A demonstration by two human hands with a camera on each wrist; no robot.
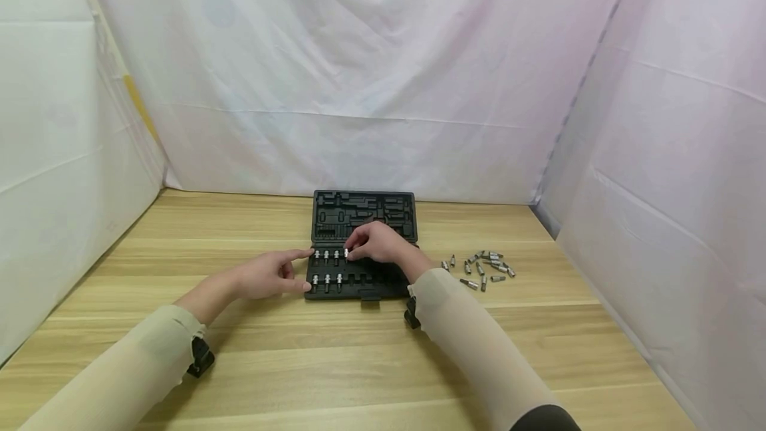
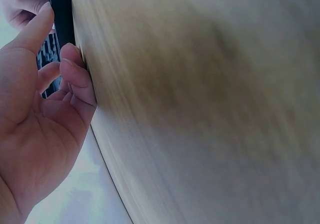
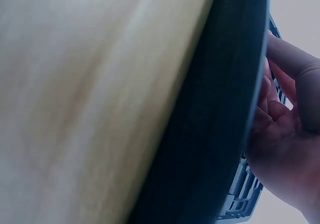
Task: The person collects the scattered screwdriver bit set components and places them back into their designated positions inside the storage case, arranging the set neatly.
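Right hand (image 1: 383, 243) pinches a bit (image 1: 346, 253) at the back row of the case (image 1: 335, 296); left hand (image 1: 263, 276) spread, thumb and forefinger at case's left edge. Bit looks light, stiff, probably slick; hold thick end.

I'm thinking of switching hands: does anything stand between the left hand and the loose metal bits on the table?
Yes: the open black case and the right hand over it both lie between the left hand and the loose metal bits.
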